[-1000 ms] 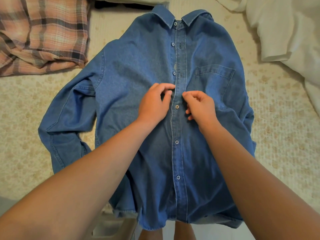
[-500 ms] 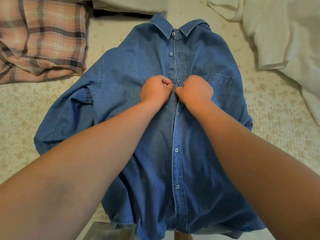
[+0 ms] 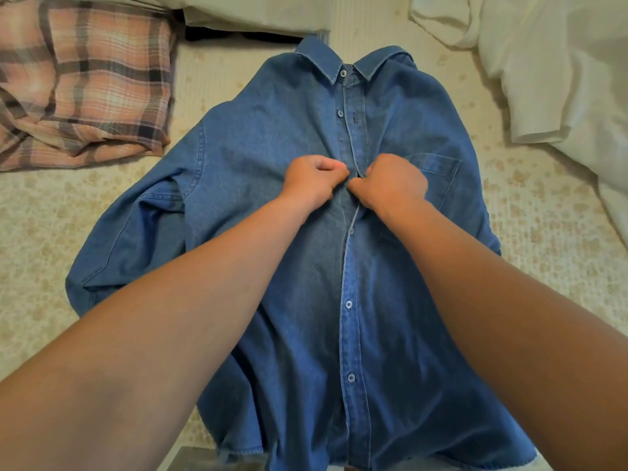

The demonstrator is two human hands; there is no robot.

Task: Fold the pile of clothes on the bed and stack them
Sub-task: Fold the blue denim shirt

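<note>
1. A blue denim shirt [image 3: 299, 253] lies front up on the bed [image 3: 543, 226], collar toward the far side and hem hanging over the near edge.
2. The left hand [image 3: 314, 180] sits at mid-chest just left of the button placket, fingers curled in and pinching the fabric edge there.
3. The right hand [image 3: 394, 183] sits just right of the placket, knuckles up, fingers curled and pinching the opposite edge; the two hands nearly touch at the fingertips.
4. Buttons above and below the hands show along the placket; the button or hole between the hands is hidden by the fingers.
5. A chest pocket [image 3: 438, 178] is just beside the right hand, on the side away from the placket.
6. The shirt's sleeve [image 3: 136, 239] on the left side is bent and lies folded against the body of the shirt.
7. A pink and dark plaid garment [image 3: 85, 83] lies crumpled at the far left of the bed, apart from the denim shirt.
8. White fabric [image 3: 550, 73] is bunched at the far right, also apart from the shirt.
9. The bed cover is cream with a faint tan speckled pattern.
10. No brand tag, label or readable writing shows on any garment.
</note>
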